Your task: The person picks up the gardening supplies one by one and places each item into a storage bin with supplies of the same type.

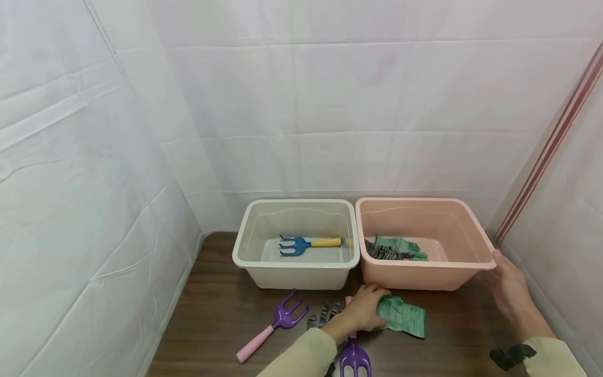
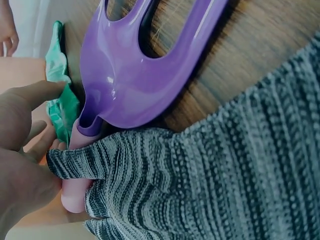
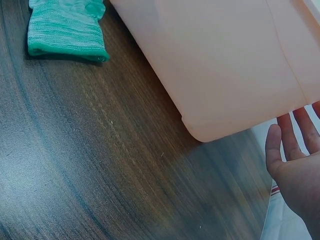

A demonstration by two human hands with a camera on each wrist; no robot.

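Observation:
My left hand is over the table, its thumb and fingers around the finger end of a green knit glove. The glove's cuff lies flat toward the right. Beneath that hand are a grey-black striped glove and a purple garden hand fork with a pink handle. My right hand touches the right end of the pink bin by its rim; in the right wrist view its visible fingers are fairly straight against the bin. Part of that hand is out of frame there.
Another purple hand fork lies left on the brown table. A white bin holds a blue hand fork with a yellow handle. Green and striped gloves lie inside the pink bin. White cloth walls enclose the table.

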